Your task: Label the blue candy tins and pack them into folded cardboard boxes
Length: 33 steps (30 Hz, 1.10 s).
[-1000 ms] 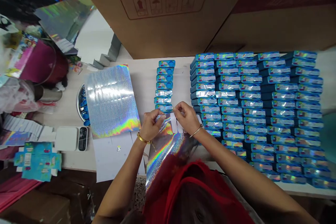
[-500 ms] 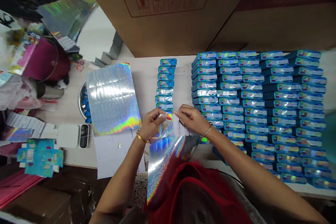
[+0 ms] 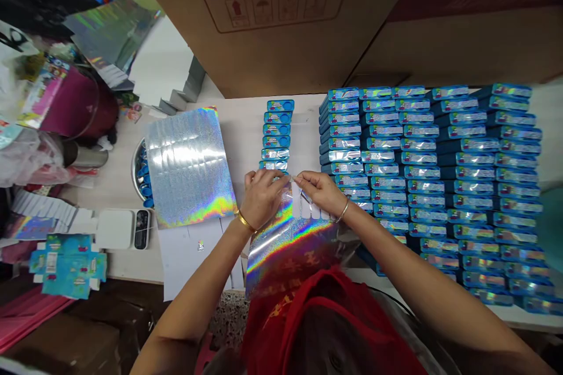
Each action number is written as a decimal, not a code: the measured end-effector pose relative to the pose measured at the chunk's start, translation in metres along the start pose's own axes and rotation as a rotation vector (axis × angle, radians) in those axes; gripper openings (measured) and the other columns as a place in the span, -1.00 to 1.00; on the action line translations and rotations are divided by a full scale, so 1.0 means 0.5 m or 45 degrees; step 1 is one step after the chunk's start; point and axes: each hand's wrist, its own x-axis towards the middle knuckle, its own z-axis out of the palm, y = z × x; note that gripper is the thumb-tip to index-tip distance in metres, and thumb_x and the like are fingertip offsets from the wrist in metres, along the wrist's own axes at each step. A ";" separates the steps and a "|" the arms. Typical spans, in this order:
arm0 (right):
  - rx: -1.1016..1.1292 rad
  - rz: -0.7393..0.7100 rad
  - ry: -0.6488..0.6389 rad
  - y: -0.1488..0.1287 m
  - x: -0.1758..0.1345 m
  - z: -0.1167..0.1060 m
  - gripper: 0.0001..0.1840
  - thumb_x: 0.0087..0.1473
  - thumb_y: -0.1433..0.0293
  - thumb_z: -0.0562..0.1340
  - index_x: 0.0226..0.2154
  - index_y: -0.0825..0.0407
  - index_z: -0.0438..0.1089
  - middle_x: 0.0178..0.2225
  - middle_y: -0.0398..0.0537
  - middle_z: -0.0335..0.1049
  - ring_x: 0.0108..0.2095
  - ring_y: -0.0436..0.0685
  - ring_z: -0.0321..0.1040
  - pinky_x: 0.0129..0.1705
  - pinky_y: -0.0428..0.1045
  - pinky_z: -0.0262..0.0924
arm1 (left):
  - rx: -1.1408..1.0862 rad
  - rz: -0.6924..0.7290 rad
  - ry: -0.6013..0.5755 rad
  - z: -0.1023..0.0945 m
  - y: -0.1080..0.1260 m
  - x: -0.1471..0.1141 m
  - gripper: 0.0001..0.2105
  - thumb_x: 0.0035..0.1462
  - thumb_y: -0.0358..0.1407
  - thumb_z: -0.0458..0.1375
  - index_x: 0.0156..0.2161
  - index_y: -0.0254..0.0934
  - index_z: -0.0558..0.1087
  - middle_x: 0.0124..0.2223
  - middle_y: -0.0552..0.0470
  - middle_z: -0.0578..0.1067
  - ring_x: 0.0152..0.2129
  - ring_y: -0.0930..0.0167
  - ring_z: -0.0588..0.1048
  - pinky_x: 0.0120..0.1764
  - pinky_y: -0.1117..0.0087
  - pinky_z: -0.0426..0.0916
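Observation:
A shiny holographic sticker sheet (image 3: 281, 240) hangs down from my hands over the table's front edge, with white label-shaped patches at its upper right. My left hand (image 3: 264, 196) is closed on the sheet's upper left, its thumb and fingertips meeting near the top edge. Right beside it, my right hand (image 3: 321, 192) pinches the top edge by the white patches. Whether a single sticker lies between the fingertips is too small to tell. Beyond my left hand runs a column of small blue cases (image 3: 277, 129), whose near end my fingers hide.
Rows of stacked blue cases (image 3: 422, 158) fill the right side. Large cardboard boxes (image 3: 272, 58) wall off the back. To the left lie another holographic sheet (image 3: 189, 170), a metal bowl (image 3: 137, 179) of blue pieces, a white scale (image 3: 116, 228) and a flattened blue carton (image 3: 68, 263).
My left hand has moved up and turned over the near blue cases, its back now showing. The sheet has shifted and its lower part lies differently. My right hand has risen slightly.

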 end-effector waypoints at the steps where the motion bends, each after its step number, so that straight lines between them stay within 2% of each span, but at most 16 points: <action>1: 0.037 0.024 0.008 0.003 0.005 0.002 -0.45 0.03 -0.13 0.08 -0.61 0.00 0.16 -0.64 -0.25 0.01 -0.58 -0.03 -0.03 -0.53 -0.08 -0.10 | 0.054 0.049 -0.015 0.003 0.001 0.002 -0.76 0.21 -0.33 0.02 -0.06 -0.15 0.46 -0.07 -0.06 0.50 -0.14 0.27 0.38 -0.07 0.17 0.11; 8: 0.170 0.111 0.037 0.016 0.027 0.007 -0.43 -0.03 -0.16 0.11 -0.62 -0.01 0.16 -0.66 -0.25 0.03 -0.61 -0.04 -0.04 -0.57 -0.08 -0.11 | 0.122 0.109 0.028 0.028 -0.001 -0.010 -0.78 0.24 -0.35 -0.02 -0.12 -0.20 0.44 0.01 -0.08 0.48 -0.12 0.29 0.39 -0.07 0.21 0.14; 11: 0.001 0.049 0.095 0.029 0.037 0.007 -0.47 0.06 -0.09 0.07 -0.62 -0.01 0.16 -0.66 -0.23 0.05 -0.59 -0.02 0.02 -0.53 -0.08 -0.07 | 0.051 0.101 0.051 0.022 0.002 -0.032 -0.85 0.22 -0.32 0.00 -0.24 -0.23 0.42 -0.03 -0.10 0.48 -0.11 0.28 0.38 -0.09 0.22 0.15; 14: -0.282 -0.041 0.143 0.040 0.051 0.009 -0.56 0.15 0.03 0.03 -0.54 -0.01 0.27 -0.60 -0.17 0.20 -0.51 0.05 0.17 -0.44 -0.06 0.00 | -0.093 0.046 0.059 0.002 0.006 -0.057 -0.90 0.19 -0.31 0.05 -0.33 -0.24 0.38 -0.23 -0.04 0.52 -0.25 0.33 0.42 -0.14 0.24 0.17; 16: -0.452 -0.069 0.161 0.044 0.059 0.013 -0.66 0.17 0.11 0.04 -0.38 -0.03 0.37 -0.51 -0.13 0.32 -0.44 0.11 0.26 -0.38 -0.04 0.03 | -0.283 -0.091 0.147 -0.013 0.008 -0.066 -0.91 0.17 -0.29 0.09 -0.36 -0.23 0.34 -0.35 0.03 0.49 -0.35 0.39 0.42 -0.17 0.27 0.19; 18: -0.604 -0.102 0.172 0.045 0.062 0.020 -0.70 0.19 0.15 0.05 -0.21 -0.05 0.38 -0.44 -0.07 0.39 -0.37 0.16 0.31 -0.30 0.00 0.05 | -0.573 -0.327 0.343 -0.022 0.008 -0.064 -0.88 0.13 -0.26 0.15 -0.37 -0.23 0.31 -0.38 0.06 0.46 -0.39 0.42 0.42 -0.21 0.31 0.24; 20: -0.692 -0.200 0.197 0.041 0.057 0.027 -0.65 0.21 0.14 0.02 -0.15 -0.03 0.37 -0.34 0.01 0.42 -0.25 0.21 0.32 -0.19 0.05 0.06 | -0.901 -0.576 0.543 -0.023 0.006 -0.048 -0.83 0.08 -0.22 0.19 -0.37 -0.22 0.28 -0.37 0.07 0.44 -0.40 0.45 0.42 -0.27 0.36 0.28; 22: -0.644 -0.338 0.245 0.034 0.045 0.035 -0.55 0.23 0.07 -0.05 -0.14 -0.01 0.37 -0.19 0.08 0.39 -0.11 0.23 0.27 -0.07 0.10 0.03 | -1.170 -0.737 0.643 -0.015 0.002 -0.025 -0.79 0.04 -0.20 0.21 -0.38 -0.23 0.26 -0.39 0.10 0.43 -0.45 0.48 0.42 -0.31 0.40 0.30; 24: -0.493 -0.418 0.287 0.023 0.031 0.043 -0.46 0.21 -0.01 -0.11 -0.16 -0.01 0.37 -0.12 0.07 0.36 -0.04 0.23 0.23 -0.02 0.11 0.02 | -1.339 -0.816 0.674 -0.002 -0.004 -0.001 -0.77 0.00 -0.22 0.23 -0.40 -0.23 0.25 -0.45 0.14 0.40 -0.50 0.51 0.40 -0.35 0.43 0.30; 27: -0.228 -0.317 0.352 0.009 0.023 0.054 -0.53 0.17 -0.02 0.00 -0.32 -0.01 0.36 -0.27 -0.01 0.38 -0.19 0.17 0.28 -0.10 0.06 0.10 | -1.468 -0.888 0.700 0.021 -0.012 0.029 -0.77 -0.05 -0.24 0.26 -0.42 -0.25 0.27 -0.53 0.19 0.36 -0.58 0.55 0.35 -0.41 0.48 0.27; 30: 0.005 -0.164 0.436 0.003 0.042 0.053 -0.64 0.18 0.10 0.07 -0.49 -0.01 0.27 -0.50 -0.14 0.29 -0.42 0.06 0.24 -0.29 -0.03 0.12 | -1.421 -0.895 0.683 0.041 -0.025 0.055 -0.79 -0.06 -0.25 0.26 -0.44 -0.27 0.30 -0.55 0.18 0.34 -0.59 0.55 0.33 -0.44 0.49 0.25; 33: -0.030 -0.196 0.543 0.007 0.084 0.031 -0.66 0.16 0.18 0.10 -0.55 -0.01 0.24 -0.58 -0.19 0.22 -0.49 0.03 0.19 -0.36 -0.06 0.08 | -1.147 -0.741 0.724 0.052 -0.043 0.090 -0.86 -0.01 -0.27 0.22 -0.44 -0.27 0.36 -0.47 0.11 0.39 -0.49 0.49 0.37 -0.33 0.44 0.28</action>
